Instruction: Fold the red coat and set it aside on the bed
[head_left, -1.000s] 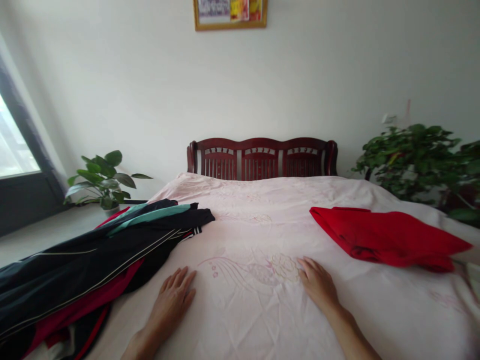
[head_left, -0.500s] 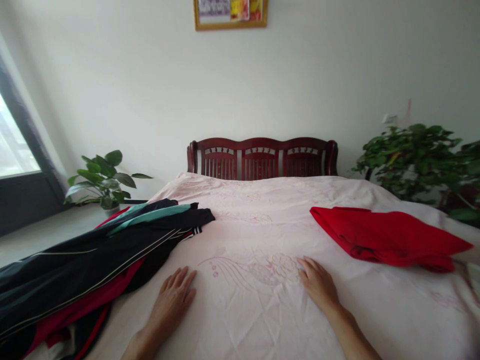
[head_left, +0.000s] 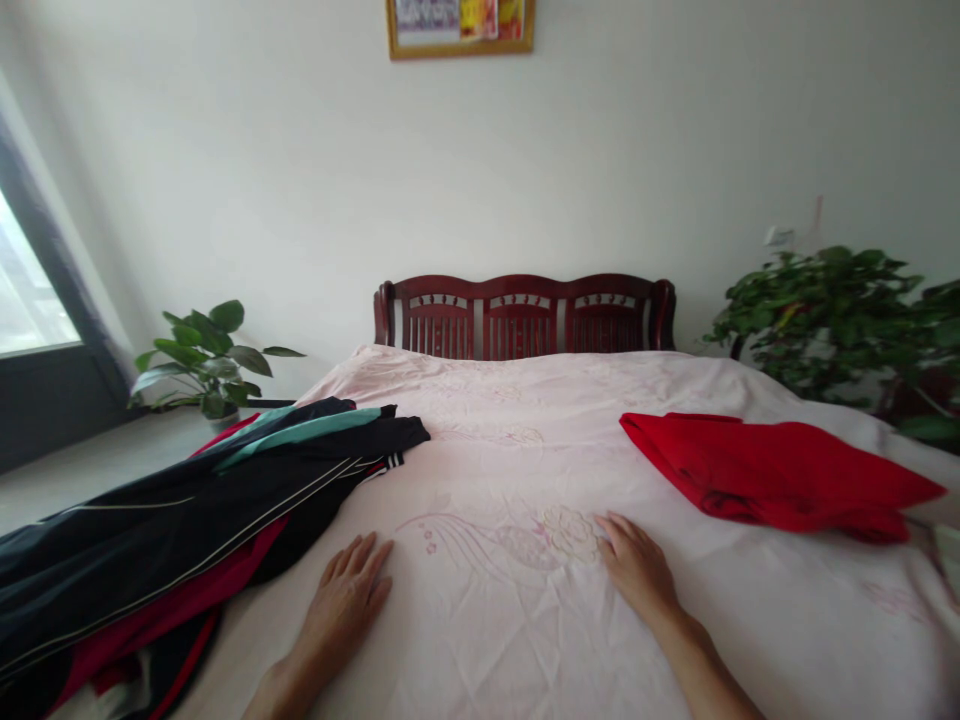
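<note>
My left hand (head_left: 349, 590) lies flat on the pale pink bed sheet (head_left: 480, 640), holding nothing, its thumb a little apart from the fingers. To its left is a pile of clothes (head_left: 172, 530), mostly dark with white piping, with teal and crimson pieces among them. My right hand (head_left: 634, 560) rests on the sheet beside an embroidered flower, also holding nothing, fingers stretched forward. Beyond it to the right sits a folded red cloth or garment (head_left: 780, 475); its exact kind I cannot tell. Neither hand touches the clothes.
A dark red wooden headboard (head_left: 521, 315) stands at the bed's far end against the wall. Potted plants flank the bed, one at the left (head_left: 206, 350) and leafy ones at the right (head_left: 825, 315). A framed picture (head_left: 461, 45) hangs above.
</note>
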